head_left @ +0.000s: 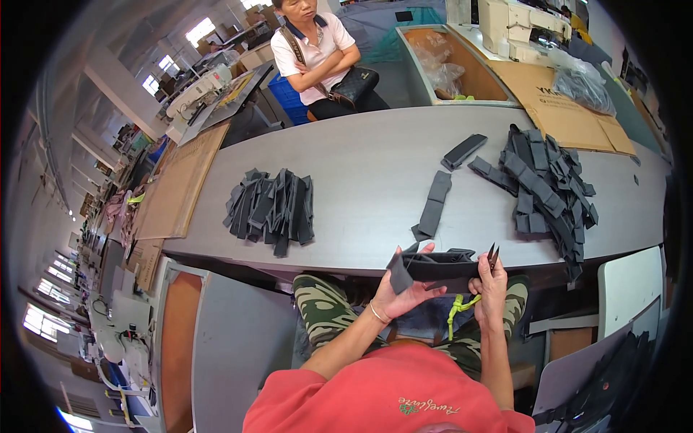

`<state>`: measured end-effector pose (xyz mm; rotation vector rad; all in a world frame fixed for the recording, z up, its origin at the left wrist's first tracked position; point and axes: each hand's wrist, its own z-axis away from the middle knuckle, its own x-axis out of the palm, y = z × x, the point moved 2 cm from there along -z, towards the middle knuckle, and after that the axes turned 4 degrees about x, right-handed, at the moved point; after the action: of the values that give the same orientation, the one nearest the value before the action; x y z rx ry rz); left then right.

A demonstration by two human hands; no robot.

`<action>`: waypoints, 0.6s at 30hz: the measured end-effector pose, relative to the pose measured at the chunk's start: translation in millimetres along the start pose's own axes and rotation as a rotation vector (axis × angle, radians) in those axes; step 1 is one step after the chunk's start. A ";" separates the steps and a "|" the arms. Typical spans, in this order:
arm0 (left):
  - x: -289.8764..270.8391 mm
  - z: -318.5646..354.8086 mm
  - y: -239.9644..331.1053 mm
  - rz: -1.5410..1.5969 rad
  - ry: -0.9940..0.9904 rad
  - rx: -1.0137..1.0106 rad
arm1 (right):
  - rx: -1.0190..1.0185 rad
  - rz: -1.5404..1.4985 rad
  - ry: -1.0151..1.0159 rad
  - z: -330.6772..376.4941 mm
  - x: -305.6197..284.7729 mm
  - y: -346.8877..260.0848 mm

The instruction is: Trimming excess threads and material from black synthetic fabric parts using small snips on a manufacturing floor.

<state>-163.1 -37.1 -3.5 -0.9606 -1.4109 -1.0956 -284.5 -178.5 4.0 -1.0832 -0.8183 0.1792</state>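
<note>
My left hand [406, 294] and my right hand [491, 287] together hold a bunch of dark grey fabric strips [439, 265] just in front of the grey table's near edge [289, 256]. The right hand also grips small thread snips [493, 255], tips pointing up, with a yellow-green cord [458, 309] hanging below. One strip end [398, 274] sticks out over my left thumb. Two loose strips [434, 203] lie on the table just beyond my hands.
A pile of dark strips [273, 209] lies at the left of the table, a larger heap [548, 187] at the right. A single strip [463, 151] lies farther back. A seated person [317, 54] with folded arms faces me across the table. Cardboard sheets [570, 108] and sewing machines [520, 25] stand behind.
</note>
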 end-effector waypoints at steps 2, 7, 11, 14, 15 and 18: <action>-11.4 -0.1 -0.8 -0.039 -0.031 0.039 | -0.013 -0.031 0.001 -0.4 -1.0 8.2; -8.0 -6.8 -0.1 -0.210 -0.040 0.179 | 0.017 -0.064 0.095 3.6 -0.1 18.6; -9.2 -6.2 2.6 -0.572 0.161 0.209 | 0.035 0.007 0.073 11.8 11.0 23.4; -9.9 -6.0 2.8 -0.674 0.156 0.245 | 0.006 0.110 0.056 18.0 21.3 28.0; -10.3 -5.8 4.3 -0.674 0.154 0.246 | 0.000 0.138 0.048 18.9 22.5 28.8; -11.9 -4.6 9.1 -0.707 0.090 0.265 | 0.060 0.135 0.014 18.8 23.5 32.4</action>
<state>-151.8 -39.1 -14.2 -0.2036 -1.8207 -1.3829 -272.5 -137.4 -7.3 -1.0824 -0.7234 0.3082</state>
